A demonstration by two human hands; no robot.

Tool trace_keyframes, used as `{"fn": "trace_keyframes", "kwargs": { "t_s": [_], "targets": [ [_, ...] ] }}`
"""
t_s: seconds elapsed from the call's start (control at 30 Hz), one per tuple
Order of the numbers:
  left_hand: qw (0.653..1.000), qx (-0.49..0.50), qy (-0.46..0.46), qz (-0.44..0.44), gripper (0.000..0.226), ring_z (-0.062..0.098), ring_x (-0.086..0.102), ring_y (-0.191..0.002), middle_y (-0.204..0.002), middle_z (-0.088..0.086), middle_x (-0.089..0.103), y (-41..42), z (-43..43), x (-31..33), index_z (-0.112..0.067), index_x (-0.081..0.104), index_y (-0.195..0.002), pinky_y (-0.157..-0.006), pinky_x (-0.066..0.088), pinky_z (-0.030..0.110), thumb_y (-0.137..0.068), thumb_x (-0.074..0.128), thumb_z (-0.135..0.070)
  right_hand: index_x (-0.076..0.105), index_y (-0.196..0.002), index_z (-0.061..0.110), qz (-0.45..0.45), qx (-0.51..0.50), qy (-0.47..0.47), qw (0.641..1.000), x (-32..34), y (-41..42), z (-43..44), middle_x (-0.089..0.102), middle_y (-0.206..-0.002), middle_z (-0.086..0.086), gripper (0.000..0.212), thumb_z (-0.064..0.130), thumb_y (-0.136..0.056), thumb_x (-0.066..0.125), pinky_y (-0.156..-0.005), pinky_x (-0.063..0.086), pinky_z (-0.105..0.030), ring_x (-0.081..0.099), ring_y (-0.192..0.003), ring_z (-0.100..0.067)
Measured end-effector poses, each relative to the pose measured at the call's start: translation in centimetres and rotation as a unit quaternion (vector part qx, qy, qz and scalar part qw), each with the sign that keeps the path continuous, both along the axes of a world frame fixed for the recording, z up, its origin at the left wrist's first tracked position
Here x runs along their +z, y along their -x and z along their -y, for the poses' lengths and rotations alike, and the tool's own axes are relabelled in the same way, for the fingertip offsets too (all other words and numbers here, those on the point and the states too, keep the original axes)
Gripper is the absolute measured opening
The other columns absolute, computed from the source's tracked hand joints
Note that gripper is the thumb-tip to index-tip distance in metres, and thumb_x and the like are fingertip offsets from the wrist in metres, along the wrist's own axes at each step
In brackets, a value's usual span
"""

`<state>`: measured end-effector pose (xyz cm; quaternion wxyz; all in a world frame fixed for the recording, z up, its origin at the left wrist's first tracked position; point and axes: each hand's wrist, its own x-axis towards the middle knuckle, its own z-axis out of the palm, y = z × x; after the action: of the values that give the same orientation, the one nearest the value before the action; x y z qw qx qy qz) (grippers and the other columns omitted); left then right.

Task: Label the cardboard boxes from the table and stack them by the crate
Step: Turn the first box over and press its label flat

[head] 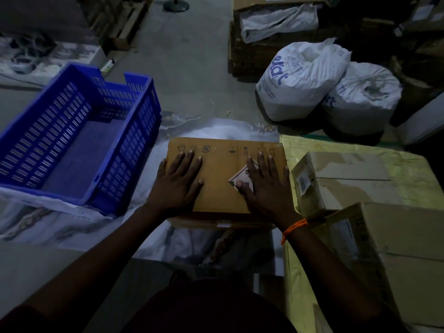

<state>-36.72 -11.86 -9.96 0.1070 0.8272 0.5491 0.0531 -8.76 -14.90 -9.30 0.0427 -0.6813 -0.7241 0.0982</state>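
A single wide-angle view from the person's head looks forward and steeply down. Both forearms enter from the bottom edge. The left hand (pixel 176 181) and right hand (pixel 266 186) sit close, mid-frame, on a cardboard box (pixel 221 169). A blue crate (pixel 134 131) fills the left, the desk (pixel 348 146) the right, and the floor (pixel 192 68) and white sacks (pixel 300 80) lie farther off at the top.

Blue letters "kart" on white sack (pixel 303 81), handling symbols along cardboard box (pixel 221 171) far edge
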Motion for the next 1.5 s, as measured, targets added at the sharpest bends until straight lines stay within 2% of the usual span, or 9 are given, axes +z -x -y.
{"fn": "trace_keyframes", "kwargs": {
  "t_s": [0.23, 0.33, 0.47, 0.7, 0.9, 1.07, 1.17, 1.33, 1.5],
  "targets": [
    [0.973, 0.167, 0.019, 0.159, 0.083, 0.028, 0.007, -0.157, -0.171, 0.008, 0.007, -0.4, 0.8, 0.9, -0.021, 0.022, -0.161, -0.121, 0.02, 0.051, -0.097, 0.046, -0.067, -0.005, -0.165, 0.024, -0.099, -0.153, 0.025, 0.983, 0.8, -0.2, -0.7, -0.013, -0.173, -0.007, 0.105, 0.079, -0.091, 0.046, -0.121, 0.012, -0.064, -0.007, -0.159, -0.028],
    [0.905, 0.285, 0.138, 0.283, 0.107, 0.031, 0.029, -0.15, -0.168, 0.008, 0.021, -0.1, 0.0, 1.8, -0.021, 0.015, -0.162, -0.119, 0.029, 0.052, -0.082, 0.063, -0.074, 0.015, -0.162, 0.011, -0.253, -0.287, 0.063, 0.922, 1.8, -1.8, -3.1, 0.03, -0.164, -0.019, 0.127, 0.079, -0.072, 0.072, -0.113, 0.042, -0.057, 0.038, -0.147, -0.038],
    [0.864, 0.305, 0.199, 0.348, 0.099, 0.031, 0.047, -0.137, -0.157, 0.007, 0.041, 0.2, -1.0, 2.9, -0.026, 0.027, -0.157, -0.112, 0.039, 0.051, -0.079, 0.081, -0.054, 0.066, -0.117, 0.016, -0.36, -0.318, 0.063, 0.875, -1.2, -5.3, -5.1, 0.075, -0.112, -0.004, 0.11, 0.092, -0.04, 0.079, -0.084, 0.063, -0.047, 0.074, -0.1, -0.025],
    [0.831, 0.232, 0.115, 0.492, 0.09, 0.009, 0.043, -0.129, -0.139, -0.015, 0.043, 0.4, -1.1, 3.7, -0.025, 0.036, -0.146, -0.099, 0.041, 0.034, -0.074, 0.09, -0.026, 0.045, -0.141, 0.016, -0.436, -0.34, -0.06, 0.831, 5.0, -3.9, -2.6, 0.062, -0.131, -0.005, 0.085, 0.07, -0.081, 0.072, -0.092, 0.05, -0.039, 0.061, -0.115, -0.025],
    [0.802, 0.268, 0.117, 0.521, 0.075, -0.01, 0.05, -0.105, -0.127, -0.007, 0.053, -0.1, -0.3, 4.6, -0.016, 0.05, -0.136, -0.101, 0.043, 0.034, -0.086, 0.061, -0.07, 0.043, -0.149, 0.015, -0.48, -0.343, -0.076, 0.804, 4.6, -3.0, -0.7, 0.056, -0.132, -0.007, 0.073, 0.065, -0.097, 0.053, -0.084, 0.039, -0.028, 0.056, -0.122, -0.024],
    [0.801, 0.329, 0.147, 0.477, 0.057, 0.018, 0.057, -0.115, -0.116, -0.01, 0.058, 1.8, 2.0, 1.0, -0.029, 0.058, -0.112, -0.102, 0.05, 0.05, -0.081, 0.062, -0.077, 0.05, -0.138, 0.017, -0.447, -0.362, -0.056, 0.816, 1.2, -2.2, 1.9, 0.059, -0.132, -0.011, 0.058, 0.055, -0.096, 0.061, -0.095, 0.053, -0.046, 0.059, -0.119, -0.031],
    [0.809, 0.327, 0.154, 0.464, 0.055, 0.024, 0.06, -0.117, -0.124, 0.0, 0.06, 2.2, 4.4, -0.5, -0.02, 0.057, -0.122, -0.093, 0.054, 0.042, -0.088, 0.067, -0.062, 0.05, -0.135, 0.021, -0.432, -0.381, -0.035, 0.817, -0.6, -2.0, 3.6, 0.058, -0.133, -0.013, 0.053, 0.05, -0.093, 0.064, -0.096, 0.052, -0.05, 0.058, -0.115, -0.03],
    [0.82, 0.325, 0.131, 0.452, 0.05, 0.018, 0.06, -0.111, -0.124, 0.003, 0.06, 1.7, 7.5, -0.5, -0.01, 0.056, -0.128, -0.076, 0.047, 0.02, -0.094, 0.064, -0.047, 0.05, -0.138, 0.016, -0.423, -0.381, -0.058, 0.82, -2.1, -2.2, 6.0, 0.055, -0.133, -0.01, 0.049, 0.039, -0.097, 0.066, -0.089, 0.045, -0.037, 0.053, -0.112, -0.021],
    [0.838, 0.293, 0.108, 0.448, 0.053, 0.006, 0.059, -0.111, -0.129, 0.0, 0.058, 1.9, 8.6, -0.1, -0.014, 0.053, -0.133, -0.084, 0.048, 0.017, -0.095, 0.066, -0.048, 0.05, -0.139, 0.016, -0.395, -0.353, -0.075, 0.845, -2.4, -2.4, 6.6, 0.054, -0.13, -0.008, 0.05, 0.037, -0.097, 0.067, -0.086, 0.044, -0.034, 0.056, -0.117, -0.027]
  ]
}}
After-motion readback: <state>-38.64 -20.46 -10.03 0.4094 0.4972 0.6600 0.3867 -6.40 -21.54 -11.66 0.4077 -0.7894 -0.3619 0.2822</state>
